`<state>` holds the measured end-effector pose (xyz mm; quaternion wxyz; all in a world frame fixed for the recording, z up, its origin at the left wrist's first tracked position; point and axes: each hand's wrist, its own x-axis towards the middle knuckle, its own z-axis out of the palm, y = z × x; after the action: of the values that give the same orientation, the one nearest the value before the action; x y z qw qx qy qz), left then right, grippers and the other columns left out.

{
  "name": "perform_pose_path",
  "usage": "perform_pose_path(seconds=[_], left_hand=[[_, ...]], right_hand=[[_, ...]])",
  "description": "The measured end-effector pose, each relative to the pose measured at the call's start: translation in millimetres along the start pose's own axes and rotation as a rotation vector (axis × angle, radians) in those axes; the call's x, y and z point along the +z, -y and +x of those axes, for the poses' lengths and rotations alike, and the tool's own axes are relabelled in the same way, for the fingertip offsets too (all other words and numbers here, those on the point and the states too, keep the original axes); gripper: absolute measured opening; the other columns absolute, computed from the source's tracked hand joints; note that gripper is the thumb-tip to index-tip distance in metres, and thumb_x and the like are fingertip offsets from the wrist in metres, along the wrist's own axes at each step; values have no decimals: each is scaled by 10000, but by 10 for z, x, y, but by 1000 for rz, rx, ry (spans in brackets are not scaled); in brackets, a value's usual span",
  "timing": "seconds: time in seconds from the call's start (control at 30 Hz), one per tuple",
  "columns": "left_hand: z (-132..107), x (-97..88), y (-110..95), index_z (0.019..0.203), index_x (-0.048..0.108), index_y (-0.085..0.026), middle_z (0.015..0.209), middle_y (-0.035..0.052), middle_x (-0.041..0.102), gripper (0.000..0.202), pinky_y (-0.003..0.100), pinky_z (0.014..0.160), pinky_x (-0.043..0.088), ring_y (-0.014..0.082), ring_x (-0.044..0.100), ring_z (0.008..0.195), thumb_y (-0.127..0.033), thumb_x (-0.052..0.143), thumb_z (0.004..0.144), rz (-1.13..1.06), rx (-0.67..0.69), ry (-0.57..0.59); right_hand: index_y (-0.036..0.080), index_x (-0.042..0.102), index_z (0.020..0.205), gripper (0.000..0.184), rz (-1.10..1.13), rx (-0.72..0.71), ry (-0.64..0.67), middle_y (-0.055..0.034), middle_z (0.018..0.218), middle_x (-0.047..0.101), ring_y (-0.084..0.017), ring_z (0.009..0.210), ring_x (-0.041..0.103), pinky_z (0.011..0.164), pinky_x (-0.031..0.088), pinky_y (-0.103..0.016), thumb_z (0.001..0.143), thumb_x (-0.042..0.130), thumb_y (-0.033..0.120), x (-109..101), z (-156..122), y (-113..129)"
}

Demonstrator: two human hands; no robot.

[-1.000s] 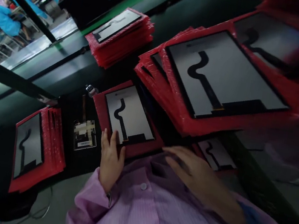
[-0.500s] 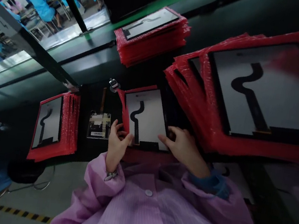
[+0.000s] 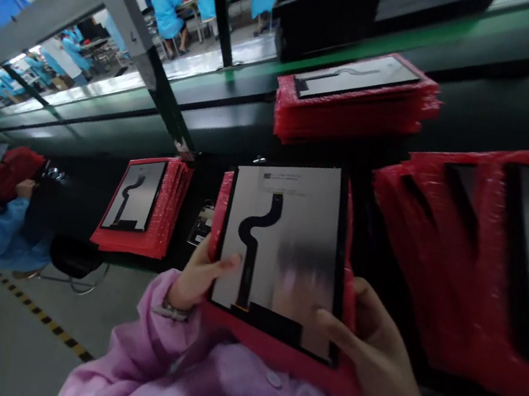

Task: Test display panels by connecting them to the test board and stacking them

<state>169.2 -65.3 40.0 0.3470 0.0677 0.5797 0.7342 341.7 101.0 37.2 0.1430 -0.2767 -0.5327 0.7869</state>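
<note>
2 grips point(image 3: 198, 275) point(image 3: 375, 341) hold 1 panel point(image 3: 304, 221).

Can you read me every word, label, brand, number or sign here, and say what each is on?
None can be read for certain.
Screen panel held by the left hand and right hand: small printed lines near its far edge, too blurred.
Small circuit board: partly hidden, any print too small.
Grey post: a small mark, too unclear.

Pale grey panel point(image 3: 309, 216) with black ribbon point(image 3: 247, 269), red wrap point(image 3: 269, 349), lilac jacket point(image 3: 231, 395), black-and-yellow striped floor tape point(image 3: 42, 316)
</note>
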Motion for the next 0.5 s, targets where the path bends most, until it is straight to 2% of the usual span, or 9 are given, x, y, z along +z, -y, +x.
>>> perform_pose_path(seconds=[0.07, 0.13, 0.2, 0.3, 0.4, 0.5], left_hand=[[-26, -364, -238, 1106, 719, -214, 969, 40, 805, 614, 347, 814, 616, 276, 765, 950, -334, 976, 561, 52, 56, -141], [-35, -852, -551, 988, 733, -239, 804, -16, 774, 494, 307, 714, 604, 230, 750, 809, -320, 953, 554, 147, 99, -312], [-28, -1367, -898, 973, 727, -301, 749, -78, 747, 314, 281, 664, 593, 180, 717, 736, -310, 860, 688, 234, 138, -466], [42, -1979, -1331, 1023, 703, -320, 805, -124, 755, 188, 244, 744, 606, 127, 717, 799, -225, 696, 861, 306, 103, -546], [165, -2298, -1510, 1009, 672, -243, 779, -66, 752, 239, 315, 701, 623, 175, 724, 750, -185, 754, 793, 436, -16, -580], [237, -2418, -1515, 978, 668, -180, 828, 25, 756, 319, 374, 731, 631, 250, 748, 823, -201, 806, 691, 608, -37, -616]], right_hand=[[239, 537, 903, 509, 24, 0, 187, -20, 936, 635, -139, 759, 629, 656, 583, -243, 724, 883, 568, 129, 70, -39], [257, 569, 1009, 509, -31, 2, 305, -80, 1206, 649, -202, 957, 695, 768, 634, -329, 777, 819, 635, 216, 144, -92], [271, 582, 1123, 548, -146, 17, 324, -115, 1369, 597, -245, 1097, 694, 846, 642, -391, 809, 766, 681, 225, 209, -152], [251, 601, 1164, 620, -291, 30, 286, -134, 1307, 633, -262, 1091, 695, 842, 639, -400, 804, 723, 740, 151, 259, -190], [232, 638, 1130, 585, -376, -39, 276, -126, 1195, 682, -243, 1002, 700, 807, 633, -378, 819, 696, 724, 155, 296, -44], [229, 675, 1064, 374, -457, -234, 231, -92, 1070, 710, -210, 905, 688, 746, 604, -334, 873, 679, 550, 343, 553, 337]])
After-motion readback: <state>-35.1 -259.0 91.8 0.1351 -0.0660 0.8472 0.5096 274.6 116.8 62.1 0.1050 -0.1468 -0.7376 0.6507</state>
